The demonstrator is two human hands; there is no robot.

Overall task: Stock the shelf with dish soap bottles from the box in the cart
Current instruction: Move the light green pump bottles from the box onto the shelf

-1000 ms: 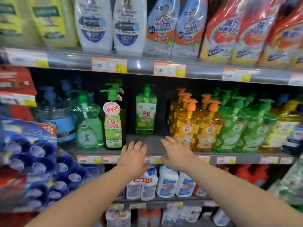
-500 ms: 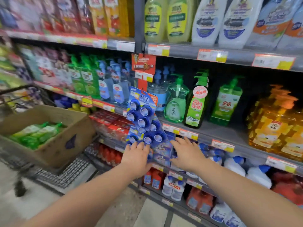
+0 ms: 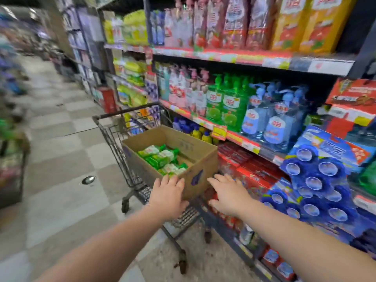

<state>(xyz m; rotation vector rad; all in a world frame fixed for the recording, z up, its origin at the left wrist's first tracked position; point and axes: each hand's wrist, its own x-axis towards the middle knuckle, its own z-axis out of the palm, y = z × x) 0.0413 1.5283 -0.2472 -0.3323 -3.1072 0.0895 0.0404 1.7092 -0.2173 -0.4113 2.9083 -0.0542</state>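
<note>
In the head view, both hands are empty with fingers spread, the left hand (image 3: 165, 195) at the near wall of the box (image 3: 200, 159) in the cart (image 3: 130, 159), the right hand (image 3: 228, 195) beside its near corner, seemingly reaching for the green bottles (image 3: 162, 159) lying inside.

I can read nothing here: the labels on the green bottles (image 3: 230, 106) and blue bottles (image 3: 274, 123), the price tags (image 3: 247, 144) along the shelf edge and the print on the box (image 3: 187, 146) are all too blurred.
</note>
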